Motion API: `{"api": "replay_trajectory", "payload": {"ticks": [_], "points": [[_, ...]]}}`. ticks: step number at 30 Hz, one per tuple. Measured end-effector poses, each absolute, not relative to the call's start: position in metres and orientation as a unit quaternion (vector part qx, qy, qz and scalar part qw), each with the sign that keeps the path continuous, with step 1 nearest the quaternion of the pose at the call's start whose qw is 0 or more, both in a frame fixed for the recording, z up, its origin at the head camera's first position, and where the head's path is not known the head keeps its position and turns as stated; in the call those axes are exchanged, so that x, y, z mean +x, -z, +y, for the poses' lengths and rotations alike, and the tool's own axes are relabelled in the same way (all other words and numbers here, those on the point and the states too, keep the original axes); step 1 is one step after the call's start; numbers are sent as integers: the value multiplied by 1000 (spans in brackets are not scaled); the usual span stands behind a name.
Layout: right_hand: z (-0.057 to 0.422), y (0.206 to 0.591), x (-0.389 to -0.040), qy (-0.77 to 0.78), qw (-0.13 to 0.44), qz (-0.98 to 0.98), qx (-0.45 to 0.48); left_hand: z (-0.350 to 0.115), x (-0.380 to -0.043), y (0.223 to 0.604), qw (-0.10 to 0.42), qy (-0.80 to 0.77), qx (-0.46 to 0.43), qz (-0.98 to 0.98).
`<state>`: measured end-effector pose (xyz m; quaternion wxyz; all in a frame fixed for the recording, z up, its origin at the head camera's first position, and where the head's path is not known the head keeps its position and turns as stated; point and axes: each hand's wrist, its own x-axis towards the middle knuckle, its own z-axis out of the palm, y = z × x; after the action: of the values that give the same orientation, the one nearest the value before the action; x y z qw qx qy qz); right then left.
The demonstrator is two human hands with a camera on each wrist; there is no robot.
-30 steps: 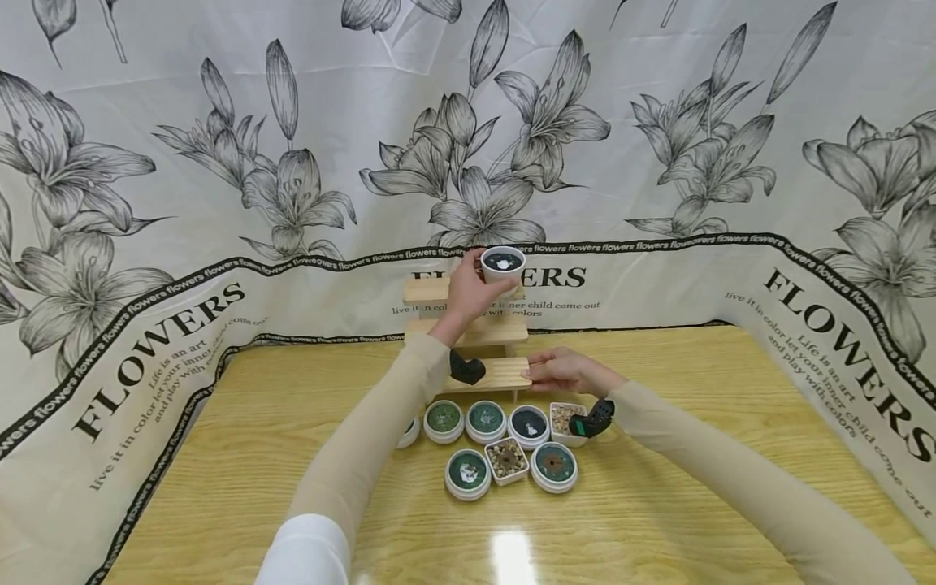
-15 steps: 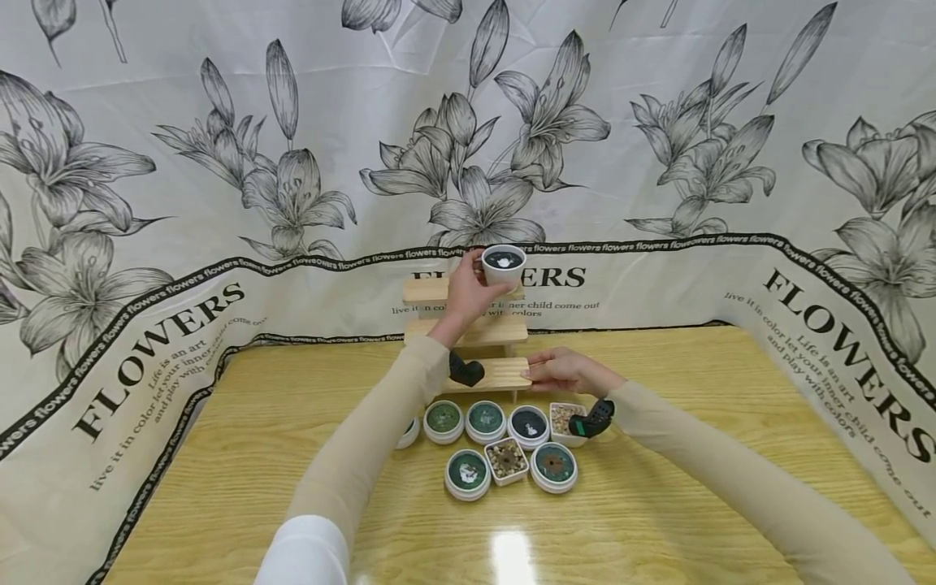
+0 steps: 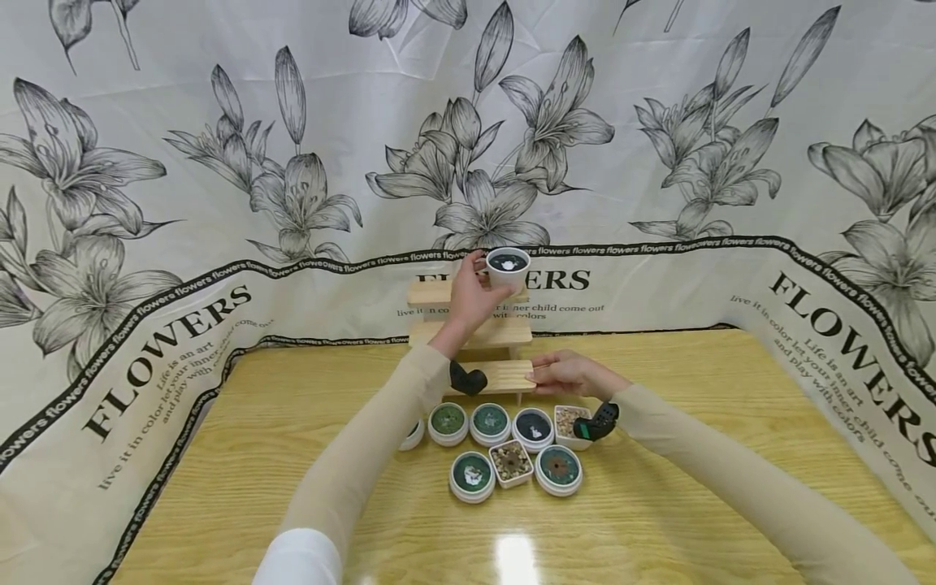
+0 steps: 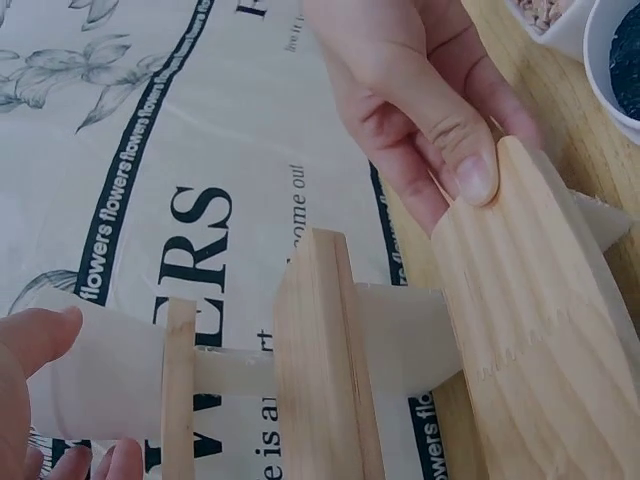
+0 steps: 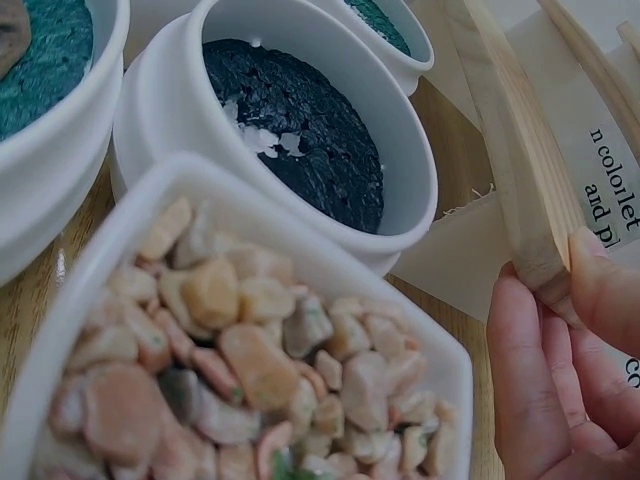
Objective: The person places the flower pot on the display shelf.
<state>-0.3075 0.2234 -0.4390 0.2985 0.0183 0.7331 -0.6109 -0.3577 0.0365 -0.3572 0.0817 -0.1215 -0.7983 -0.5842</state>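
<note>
My left hand (image 3: pixel 470 294) grips a small white pot (image 3: pixel 510 281) with dark filling and a white patch on top, at the right end of the wooden stand's top board. The left wrist view shows the pot's base (image 4: pixel 100 375) right against that board, thumb and fingers around its side. My right hand (image 3: pixel 569 374) pinches the right end of the lowest board (image 3: pixel 508 376), thumb on its upper face and fingers below. Up close, the right wrist view has this board's end (image 5: pixel 545 265) between thumb and fingers. My left forearm covers part of the stand.
Before the stand sit several round white pots with green or dark filling, among them a dark one (image 3: pixel 534 428). A square pot of pinkish pebbles (image 3: pixel 569 422) stands below my right wrist, and another pebble pot (image 3: pixel 510 461) nearer. A flower-printed cloth (image 3: pixel 658 284) hangs behind.
The head view has shifted slightly, moving the whole scene a little right and down. Both hands keep their holds on the pot and the board.
</note>
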Motion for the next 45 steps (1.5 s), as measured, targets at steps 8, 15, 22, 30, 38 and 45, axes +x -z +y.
{"api": "replay_trajectory", "payload": {"ticks": [8, 15, 22, 30, 38, 45], "points": [[227, 438, -305, 612, 306, 730, -7, 27, -341, 356, 84, 594, -124, -790], [226, 439, -305, 612, 303, 730, -2, 17, -327, 356, 79, 608, -127, -780], [222, 438, -304, 611, 307, 730, -2, 9, -316, 363, 77, 630, -131, -762], [221, 437, -304, 610, 305, 732, 4, 1, -300, 372, 69, 633, -132, -760], [221, 435, -303, 601, 300, 741, -6, -11, -289, 381, 71, 630, -119, -764], [221, 436, -304, 601, 295, 743, -10, -23, -279, 389, 69, 635, -111, -761]]}}
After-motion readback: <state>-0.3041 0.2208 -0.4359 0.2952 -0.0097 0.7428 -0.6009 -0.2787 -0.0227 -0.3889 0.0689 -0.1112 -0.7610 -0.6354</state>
